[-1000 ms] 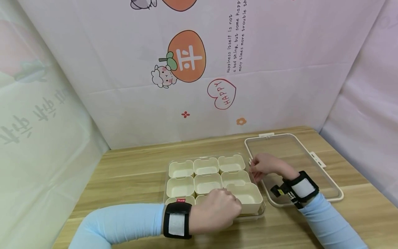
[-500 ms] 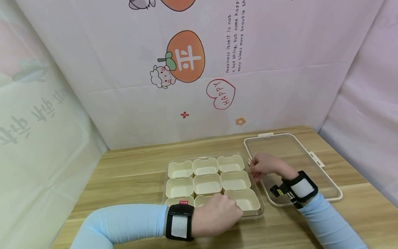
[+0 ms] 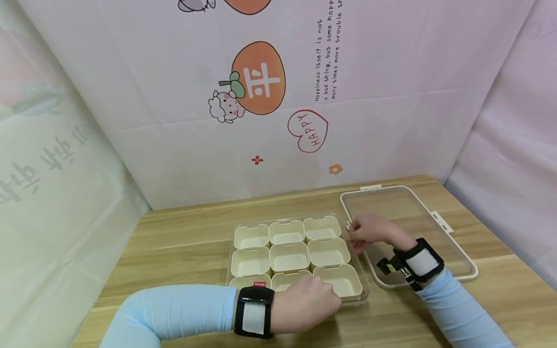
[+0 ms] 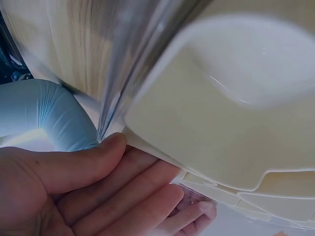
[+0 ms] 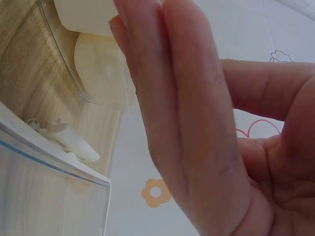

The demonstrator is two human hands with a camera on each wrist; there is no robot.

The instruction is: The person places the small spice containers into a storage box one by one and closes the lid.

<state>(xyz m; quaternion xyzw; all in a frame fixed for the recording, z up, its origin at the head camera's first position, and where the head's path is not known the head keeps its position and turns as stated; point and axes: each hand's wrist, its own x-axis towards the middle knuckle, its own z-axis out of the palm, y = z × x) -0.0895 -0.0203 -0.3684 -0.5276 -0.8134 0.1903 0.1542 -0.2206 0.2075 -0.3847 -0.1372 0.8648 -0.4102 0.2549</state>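
Note:
A clear storage box (image 3: 363, 292) stands on the table, filled with rows of cream plastic bins. My left hand (image 3: 308, 303) is at the near-right bin (image 3: 344, 281); in the left wrist view its thumb (image 4: 114, 143) and fingers pinch the corner of that bin's rim. The bin sits level with its neighbours, and the hand hides part of the front row. At the box's right wall is my right hand (image 3: 370, 233), fingers (image 5: 197, 113) nearly straight and thumb apart in the right wrist view. Its fingertips touch or nearly touch the wall.
A clear lid (image 3: 406, 212) with a white frame and side clips lies flat to the right, partly under my right forearm. The wooden table (image 3: 183, 246) meets a printed cloth backdrop (image 3: 187, 164) behind, with cloth also at both sides.
The near-right bin, raised above the others a second ago, has dropped down into the box. My left hand has sunk slightly with it; the right hand has stayed in place.

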